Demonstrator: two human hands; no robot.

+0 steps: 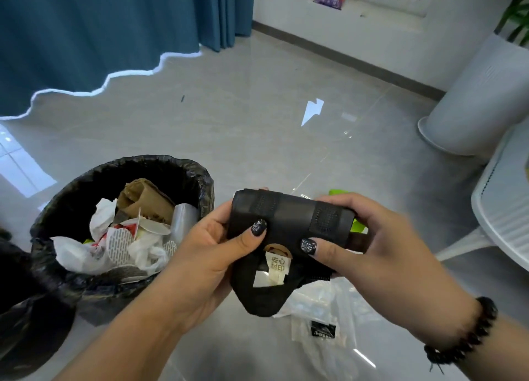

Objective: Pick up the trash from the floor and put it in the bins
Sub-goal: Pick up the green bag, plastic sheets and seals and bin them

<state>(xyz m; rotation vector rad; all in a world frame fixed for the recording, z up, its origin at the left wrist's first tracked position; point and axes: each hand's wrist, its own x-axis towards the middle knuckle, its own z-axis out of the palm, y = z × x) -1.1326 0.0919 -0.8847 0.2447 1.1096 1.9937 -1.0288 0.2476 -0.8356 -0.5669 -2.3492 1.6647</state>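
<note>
My left hand [209, 254] grips the left end of a folded black fabric bag [289, 223], thumb pressed flat on its front face and fingers curled behind it. My right hand [380, 246] grips the right end the same way, thumb on the front, fingers wrapped over the top edge. Both thumbnails are painted dark with a pale pattern. A string of dark round beads [463, 335] circles my right wrist.

The bag is held in the air in front of me, above the glossy grey tiled floor [257, 122]. It is matte black and folded into a thick rectangle, with 2 textured strips running across its front. A loop of its black handle hangs below the fold, and a small white paper seal [277, 267] printed with characters hangs from its lower edge under a brown round patch.

Directly below the bag a crumpled clear plastic bag with a black label [323, 326] lies on the floor. A bright green item [357, 226] shows behind my right hand; I cannot tell what it is.

To the left of my left hand stands a round bin lined with a black plastic sack [71, 191], holding white crumpled plastic, brown paper and clear lids. A second black-lined bin [25, 317] sits at the lower left edge of the view.
</note>
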